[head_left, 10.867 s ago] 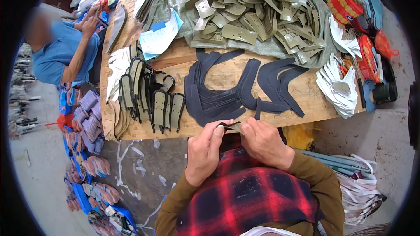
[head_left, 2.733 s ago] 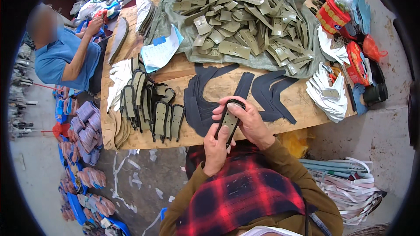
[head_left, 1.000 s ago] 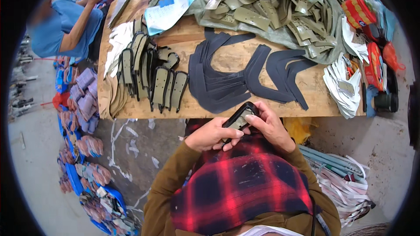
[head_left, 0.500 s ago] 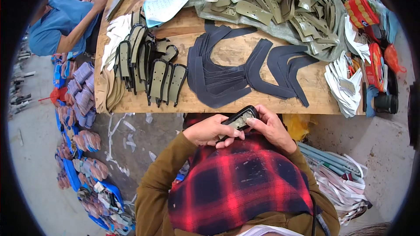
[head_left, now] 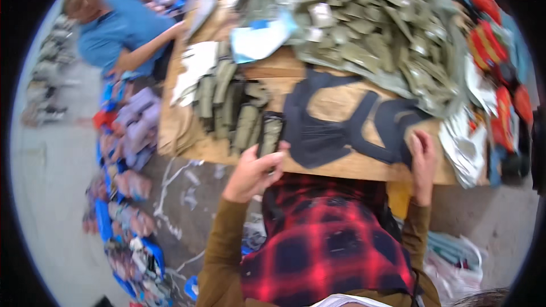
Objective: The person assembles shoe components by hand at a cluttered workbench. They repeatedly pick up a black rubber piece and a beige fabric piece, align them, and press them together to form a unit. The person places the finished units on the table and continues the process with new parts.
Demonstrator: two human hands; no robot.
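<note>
My left hand (head_left: 257, 171) is closed on the lower end of an olive panel with black edging (head_left: 272, 132). It holds the panel upright at the table's front edge, beside a cluster of similar black-edged olive panels (head_left: 213, 96). My right hand (head_left: 422, 162) is over the front edge farther right, its fingers stretched out beside the right end of the dark V-shaped strips (head_left: 392, 128). Blur hides whether the fingertips touch a strip. More dark curved strips (head_left: 315, 136) lie stacked between my hands.
A large heap of olive panels (head_left: 364, 28) lies on plastic sheeting at the back. White pieces (head_left: 463, 145) lie at the table's right. A blue-and-white paper (head_left: 259, 42) is behind the cluster. A person in blue (head_left: 128, 31) works at the left; bundles (head_left: 133, 182) sit on the floor.
My hands have parted. The left has carried the black-edged panel from my lap up and left to the table edge; the right has let go and moved right to the strips. The view has shifted.
</note>
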